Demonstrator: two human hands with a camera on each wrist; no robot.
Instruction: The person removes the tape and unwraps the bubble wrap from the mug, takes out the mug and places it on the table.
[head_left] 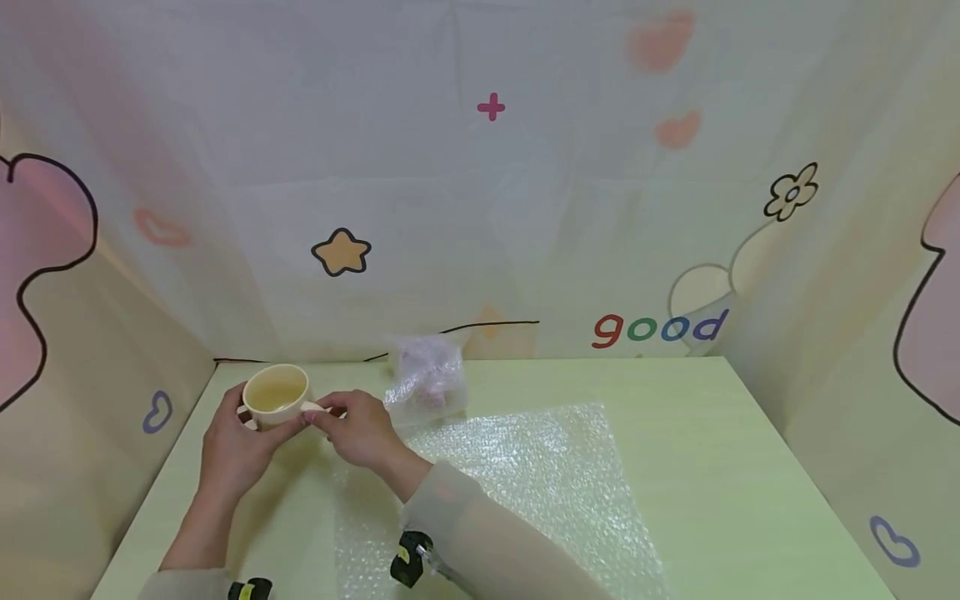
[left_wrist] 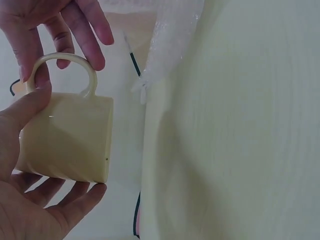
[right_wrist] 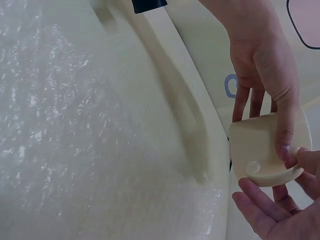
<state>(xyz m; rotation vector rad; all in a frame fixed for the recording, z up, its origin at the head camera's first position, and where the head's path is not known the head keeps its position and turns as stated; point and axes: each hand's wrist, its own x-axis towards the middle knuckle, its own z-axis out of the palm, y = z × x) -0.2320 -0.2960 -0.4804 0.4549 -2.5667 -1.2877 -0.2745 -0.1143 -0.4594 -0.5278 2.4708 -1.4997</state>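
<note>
A cream mug [head_left: 276, 390] is held up over the left part of the table, its mouth tilted toward the head camera. My left hand [head_left: 231, 437] grips its body, fingers around the far side and thumb along the near side, as the left wrist view of the mug [left_wrist: 70, 135] shows. The thumb reaches the base of the looped handle [left_wrist: 65, 57]. From the other side, my right hand [head_left: 363, 429] pinches that handle between thumb and fingers. In the right wrist view, the right hand [right_wrist: 280, 215] lies at the handle below the left hand [right_wrist: 267, 65].
A flat sheet of bubble wrap [head_left: 540, 467] covers the middle of the table [head_left: 705, 467]. Behind it, near the back edge, sits a pinkish bundle [head_left: 431, 375] wrapped in bubble wrap. Printed cloth [head_left: 555, 217] hangs around the table's back and sides.
</note>
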